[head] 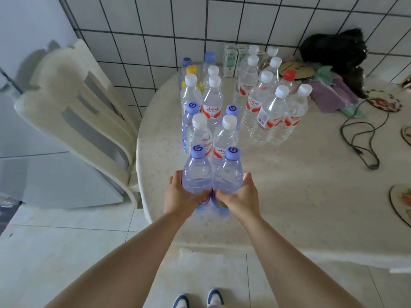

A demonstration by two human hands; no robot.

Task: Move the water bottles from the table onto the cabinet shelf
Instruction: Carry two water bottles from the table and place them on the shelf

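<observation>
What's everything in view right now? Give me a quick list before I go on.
Purple-capped bottles: two held, side by side at the table's near edge; several more stand behind.
White-capped bottles: many, clear with red labels, in two clusters on the table.
Red-capped bottle: one, far right of the cluster.
Yellow-capped bottle: one, far left.
Cartons: two, white and green, by the wall.
Cable: one, black, on the table's right.
Table: one, cream cloth.
Chair: one, cream, left of the table.
Left hand: grips the left bottle.
Right hand: grips the right bottle.
</observation>
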